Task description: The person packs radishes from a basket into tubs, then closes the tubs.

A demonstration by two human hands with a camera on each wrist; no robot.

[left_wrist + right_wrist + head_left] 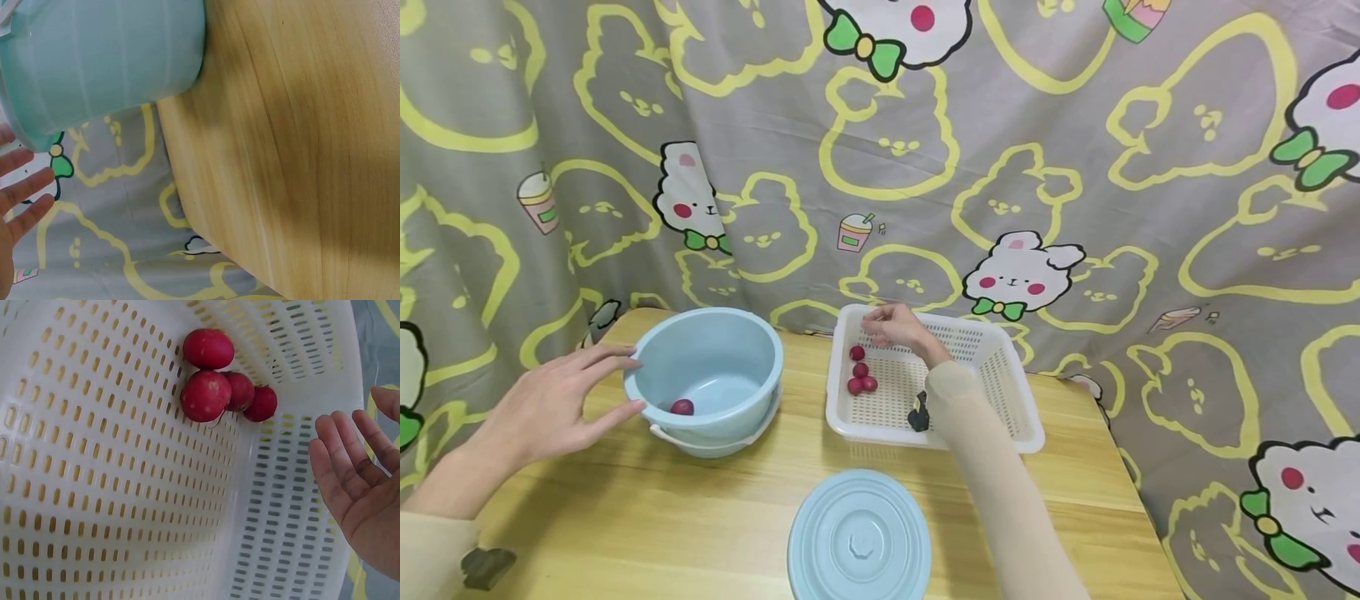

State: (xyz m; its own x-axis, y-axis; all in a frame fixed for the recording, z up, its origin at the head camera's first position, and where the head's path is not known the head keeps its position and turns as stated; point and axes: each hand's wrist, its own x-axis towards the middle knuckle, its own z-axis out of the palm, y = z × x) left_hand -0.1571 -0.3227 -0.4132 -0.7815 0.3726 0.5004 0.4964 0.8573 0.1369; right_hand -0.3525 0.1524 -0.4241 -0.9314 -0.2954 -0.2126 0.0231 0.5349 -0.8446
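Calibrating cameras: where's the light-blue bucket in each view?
Head: light-blue bucket left of centre.
Left wrist: top left, cut off by the frame.
Right wrist: not in it.
Shared landmark: gray cartoon-print curtain, in all three.

With 12 o'clock at the far edge of the table [722, 517], the bucket [711, 432] stands at 10 and the basket [874, 431] at 1 to 2, just beside it. The lid [859, 542] lies nearest, at 6, apart from both. Inside the bucket, 1 radish [682, 407] sits toward 7. Inside the basket, 4 radishes [861, 369] cluster at 9. The left hand [561, 404] is at the bucket's 9 o'clock, fingertips by its rim; the right hand [898, 325] hangs over the basket's 11 o'clock, clear of the radishes. Behind, at 12, is the curtain [895, 117].
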